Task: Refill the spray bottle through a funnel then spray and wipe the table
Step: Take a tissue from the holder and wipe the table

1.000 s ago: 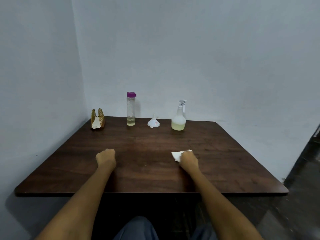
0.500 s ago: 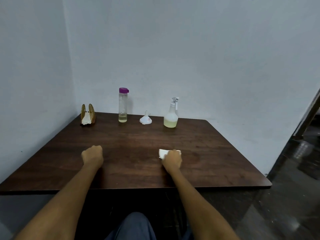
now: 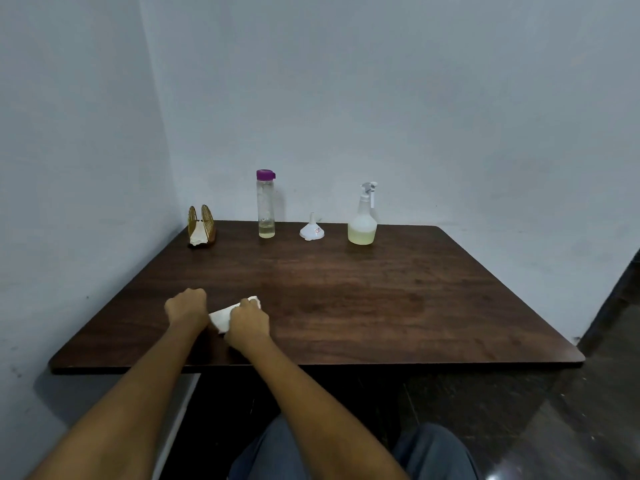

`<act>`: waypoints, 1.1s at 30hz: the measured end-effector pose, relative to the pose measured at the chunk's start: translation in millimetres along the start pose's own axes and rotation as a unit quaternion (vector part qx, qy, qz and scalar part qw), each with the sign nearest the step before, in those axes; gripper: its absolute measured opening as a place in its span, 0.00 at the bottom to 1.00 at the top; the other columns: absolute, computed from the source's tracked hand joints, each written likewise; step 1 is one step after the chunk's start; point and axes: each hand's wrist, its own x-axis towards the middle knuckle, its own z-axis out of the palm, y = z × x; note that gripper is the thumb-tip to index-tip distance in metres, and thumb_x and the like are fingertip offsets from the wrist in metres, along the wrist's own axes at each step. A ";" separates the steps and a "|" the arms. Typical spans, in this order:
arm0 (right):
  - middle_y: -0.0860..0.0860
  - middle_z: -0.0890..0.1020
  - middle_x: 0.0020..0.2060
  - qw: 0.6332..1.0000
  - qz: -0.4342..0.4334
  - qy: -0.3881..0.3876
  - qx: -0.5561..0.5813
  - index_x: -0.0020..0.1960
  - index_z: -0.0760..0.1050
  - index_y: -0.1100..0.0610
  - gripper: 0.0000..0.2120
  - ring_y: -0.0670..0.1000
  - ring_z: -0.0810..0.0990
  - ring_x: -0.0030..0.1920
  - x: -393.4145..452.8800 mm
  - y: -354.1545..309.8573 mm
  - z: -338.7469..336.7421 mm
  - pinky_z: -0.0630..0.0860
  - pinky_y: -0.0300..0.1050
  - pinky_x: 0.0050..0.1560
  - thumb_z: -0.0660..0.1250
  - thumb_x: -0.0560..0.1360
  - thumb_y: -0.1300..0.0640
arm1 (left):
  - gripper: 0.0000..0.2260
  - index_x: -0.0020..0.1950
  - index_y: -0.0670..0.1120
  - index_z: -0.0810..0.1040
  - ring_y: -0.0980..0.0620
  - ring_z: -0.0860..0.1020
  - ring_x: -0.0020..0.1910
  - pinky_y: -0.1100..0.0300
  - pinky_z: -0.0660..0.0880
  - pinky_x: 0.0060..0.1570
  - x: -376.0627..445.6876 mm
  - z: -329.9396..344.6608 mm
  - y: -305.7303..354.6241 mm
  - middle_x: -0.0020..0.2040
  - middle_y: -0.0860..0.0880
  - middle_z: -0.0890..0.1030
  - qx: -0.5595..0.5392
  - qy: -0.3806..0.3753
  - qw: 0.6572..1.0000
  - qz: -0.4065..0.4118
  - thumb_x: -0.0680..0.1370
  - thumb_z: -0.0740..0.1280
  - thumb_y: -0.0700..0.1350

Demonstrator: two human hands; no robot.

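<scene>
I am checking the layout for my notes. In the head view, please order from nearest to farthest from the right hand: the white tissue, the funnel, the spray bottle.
1. White tissue: under the right hand, near the front edge.
2. Funnel: at the back, middle.
3. Spray bottle: at the back, right of the funnel.

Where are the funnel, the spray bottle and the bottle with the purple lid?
funnel (image 3: 311, 231): head view, on its white cone.
spray bottle (image 3: 362, 227): head view, on its round lower body.
bottle with the purple lid (image 3: 266, 209): head view, on its clear middle.
</scene>
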 end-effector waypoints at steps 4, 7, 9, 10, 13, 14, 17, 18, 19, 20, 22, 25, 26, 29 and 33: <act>0.58 0.69 0.66 0.999 0.050 0.019 0.008 0.66 0.70 0.63 0.22 0.56 0.67 0.68 -5.1 48.4 -18.6 0.70 0.50 0.64 0.65 0.76 0.54 | 0.10 0.58 0.45 0.76 0.50 0.78 0.56 0.59 0.73 0.51 -8.5 -3.5 17.7 0.56 0.47 0.79 0.015 0.011 0.999 0.028 0.79 0.60 0.38; 0.57 0.71 0.65 0.992 0.118 0.037 -0.002 0.65 0.71 0.61 0.20 0.55 0.70 0.67 -11.3 105.8 -40.6 0.71 0.48 0.63 0.65 0.76 0.54 | 0.10 0.58 0.44 0.76 0.49 0.78 0.55 0.58 0.74 0.52 -11.6 -6.3 33.5 0.56 0.47 0.79 0.012 0.006 0.999 0.049 0.79 0.60 0.37; 0.56 0.71 0.65 0.983 0.174 0.054 -0.011 0.65 0.72 0.61 0.19 0.54 0.71 0.66 -23.3 148.9 -58.6 0.72 0.47 0.62 0.64 0.76 0.55 | 0.11 0.59 0.44 0.76 0.48 0.78 0.57 0.57 0.74 0.54 -12.0 -7.8 44.2 0.57 0.46 0.78 0.007 0.001 0.998 0.059 0.79 0.59 0.37; 0.56 0.71 0.65 0.977 0.203 0.065 -0.012 0.65 0.72 0.61 0.19 0.55 0.71 0.66 -31.0 170.6 -67.9 0.72 0.47 0.62 0.63 0.76 0.56 | 0.12 0.60 0.43 0.75 0.47 0.78 0.58 0.56 0.75 0.56 -11.7 -8.3 48.8 0.59 0.46 0.78 0.007 -0.006 0.998 0.061 0.79 0.59 0.37; 0.58 0.74 0.64 0.951 0.292 0.103 -0.017 0.64 0.73 0.62 0.18 0.56 0.72 0.65 -55.5 235.1 -91.0 0.72 0.47 0.62 0.61 0.77 0.55 | 0.14 0.64 0.43 0.74 0.46 0.77 0.60 0.51 0.75 0.59 -8.7 -11.6 58.7 0.62 0.45 0.77 0.015 -0.024 0.998 0.062 0.80 0.59 0.38; 0.58 0.74 0.63 0.940 0.321 0.117 -0.021 0.63 0.74 0.62 0.18 0.56 0.72 0.65 -63.2 254.8 -96.8 0.72 0.47 0.62 0.61 0.78 0.54 | 0.14 0.64 0.43 0.74 0.46 0.77 0.60 0.50 0.75 0.59 -6.7 -12.6 60.5 0.62 0.45 0.77 0.016 -0.026 0.998 0.060 0.80 0.59 0.38; 0.57 0.74 0.63 0.908 0.393 0.143 -0.035 0.63 0.74 0.62 0.19 0.56 0.70 0.66 -79.7 301.3 -105.5 0.73 0.49 0.60 0.64 0.76 0.53 | 0.13 0.63 0.44 0.75 0.46 0.77 0.59 0.51 0.76 0.59 2.5 -10.6 61.4 0.61 0.45 0.77 0.007 -0.027 0.998 0.058 0.79 0.59 0.38; 0.57 0.73 0.63 0.900 0.408 0.147 -0.036 0.63 0.74 0.63 0.19 0.56 0.69 0.67 -81.2 309.8 -105.9 0.73 0.49 0.60 0.65 0.76 0.54 | 0.13 0.63 0.44 0.75 0.47 0.78 0.58 0.51 0.76 0.58 6.1 -9.1 60.4 0.60 0.46 0.78 0.005 -0.025 0.998 0.056 0.79 0.59 0.38; 0.57 0.73 0.63 0.894 0.420 0.151 -0.037 0.63 0.73 0.63 0.19 0.56 0.68 0.67 -80.2 314.6 -105.3 0.73 0.49 0.60 0.65 0.76 0.54 | 0.13 0.62 0.44 0.76 0.47 0.78 0.58 0.52 0.76 0.57 10.1 -7.3 59.0 0.59 0.46 0.78 0.003 -0.021 0.998 0.052 0.79 0.60 0.38; 0.57 0.73 0.63 0.889 0.429 0.155 -0.035 0.62 0.73 0.63 0.18 0.56 0.68 0.67 -77.7 316.2 -105.0 0.73 0.49 0.60 0.65 0.76 0.55 | 0.12 0.61 0.44 0.76 0.47 0.78 0.57 0.52 0.77 0.57 15.0 -5.2 57.7 0.59 0.46 0.78 0.003 -0.014 0.999 0.049 0.79 0.60 0.38; 0.57 0.74 0.62 0.884 0.439 0.159 -0.028 0.62 0.74 0.63 0.16 0.56 0.69 0.66 -68.1 311.2 -103.8 0.72 0.47 0.61 0.64 0.77 0.56 | 0.11 0.60 0.44 0.76 0.48 0.78 0.56 0.54 0.77 0.55 24.1 -3.3 54.9 0.58 0.47 0.78 0.001 -0.007 0.999 0.043 0.80 0.60 0.38; 0.56 0.76 0.61 0.884 0.440 0.159 0.000 0.61 0.75 0.62 0.15 0.55 0.71 0.65 -42.3 286.8 -100.9 0.74 0.46 0.59 0.64 0.76 0.56 | 0.10 0.59 0.45 0.76 0.49 0.78 0.56 0.57 0.76 0.53 36.9 -3.6 55.4 0.57 0.47 0.79 -0.013 0.002 0.999 0.038 0.80 0.60 0.38; 0.56 0.76 0.61 0.888 0.432 0.158 0.008 0.61 0.75 0.61 0.16 0.54 0.72 0.65 -31.1 274.6 -97.4 0.74 0.45 0.58 0.64 0.76 0.56 | 0.10 0.58 0.45 0.77 0.49 0.79 0.55 0.57 0.76 0.52 40.7 -2.6 56.4 0.56 0.47 0.79 -0.020 0.005 0.999 0.036 0.80 0.60 0.38; 0.54 0.74 0.63 0.915 0.376 0.141 0.022 0.63 0.73 0.60 0.18 0.52 0.71 0.66 7.7 226.1 -77.0 0.74 0.43 0.59 0.64 0.77 0.53 | 0.09 0.56 0.45 0.77 0.49 0.79 0.54 0.58 0.75 0.50 43.0 2.5 58.1 0.55 0.47 0.79 -0.039 0.021 0.998 0.035 0.80 0.59 0.38; 0.56 0.70 0.66 0.953 0.279 0.107 0.049 0.66 0.70 0.61 0.18 0.53 0.69 0.67 49.9 151.4 -41.9 0.69 0.44 0.64 0.60 0.79 0.55 | 0.07 0.55 0.44 0.75 0.48 0.78 0.54 0.57 0.75 0.50 45.6 8.1 50.2 0.55 0.46 0.78 -0.075 0.021 0.997 0.021 0.80 0.60 0.38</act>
